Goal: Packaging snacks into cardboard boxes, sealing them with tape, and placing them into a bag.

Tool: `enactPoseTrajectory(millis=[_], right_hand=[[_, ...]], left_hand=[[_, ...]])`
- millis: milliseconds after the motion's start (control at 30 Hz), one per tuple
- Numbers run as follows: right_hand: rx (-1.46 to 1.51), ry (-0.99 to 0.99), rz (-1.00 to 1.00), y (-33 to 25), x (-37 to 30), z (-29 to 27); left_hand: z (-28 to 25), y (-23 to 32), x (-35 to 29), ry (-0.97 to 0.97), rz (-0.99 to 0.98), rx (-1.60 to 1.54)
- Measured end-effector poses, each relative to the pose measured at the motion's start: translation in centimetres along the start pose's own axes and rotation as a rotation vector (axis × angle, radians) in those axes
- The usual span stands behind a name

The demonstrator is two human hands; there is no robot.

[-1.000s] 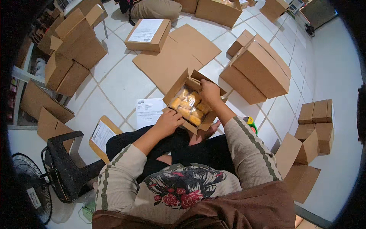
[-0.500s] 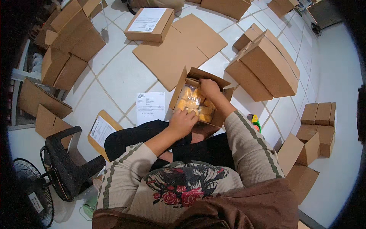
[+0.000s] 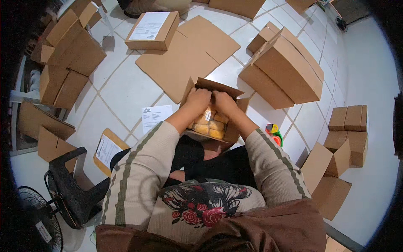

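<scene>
An open cardboard box [image 3: 218, 89] rests on the floor against my knees, with yellow-orange packed goods [image 3: 208, 126] showing inside. My left hand [image 3: 197, 100] and my right hand [image 3: 223, 102] sit side by side inside the box, pressing on the top of the packed goods. Whether the fingers grip anything is hidden by the backs of the hands. The box flaps stand up around both hands.
A printed sheet [image 3: 154, 117] lies left of the box, a clipboard [image 3: 108, 149] nearer me. Flat cardboard [image 3: 189, 54] lies beyond. Closed boxes [image 3: 287, 69] stack at right, more boxes [image 3: 67, 63] at left. A tape dispenser [image 3: 273, 132], black stool [image 3: 69, 189] and fan [image 3: 37, 218] stand nearby.
My left hand moved from the box's near edge up into the box beside the right hand. The box now sits closer to me and more upright.
</scene>
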State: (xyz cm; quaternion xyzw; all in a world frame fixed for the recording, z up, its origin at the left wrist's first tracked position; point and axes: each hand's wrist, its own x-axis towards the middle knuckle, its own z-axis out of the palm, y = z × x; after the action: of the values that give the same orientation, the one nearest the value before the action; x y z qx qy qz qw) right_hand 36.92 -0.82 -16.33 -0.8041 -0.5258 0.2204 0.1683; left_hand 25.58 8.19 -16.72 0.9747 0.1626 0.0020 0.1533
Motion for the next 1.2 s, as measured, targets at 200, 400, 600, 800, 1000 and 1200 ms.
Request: enactPoseTrajectory(millis=[200,400,600,800,1000,1200], right_hand=[[0.781,-0.198,0.131,0.3,2.3,-11.6],[-0.205,-0.717,0.177,0.8,5.7,-6.4],[-0.080,-0.691,0.049,2.8,5.3,-4.1],[0.005,-0.751,0.125,2.4,4.7,-4.9],[0.045,-0.713,0.104,2.8,4.1,-2.9],[0.005,-0.480,-0.017,2.0,2.0,-0.6]], left_hand=[[-1.5,0.2,0.0,-0.098,0.016,0.191],[-1.4,-0.1,0.0,-0.055,-0.005,0.148],[-4.7,1.6,-1.5,-0.343,-0.061,0.268],[-9.4,3.2,-10.3,0.307,-0.104,-0.366],[-1.4,3.7,-12.4,0.330,0.118,0.053],[-0.1,2.6,-9.8,0.330,-0.039,-0.003]])
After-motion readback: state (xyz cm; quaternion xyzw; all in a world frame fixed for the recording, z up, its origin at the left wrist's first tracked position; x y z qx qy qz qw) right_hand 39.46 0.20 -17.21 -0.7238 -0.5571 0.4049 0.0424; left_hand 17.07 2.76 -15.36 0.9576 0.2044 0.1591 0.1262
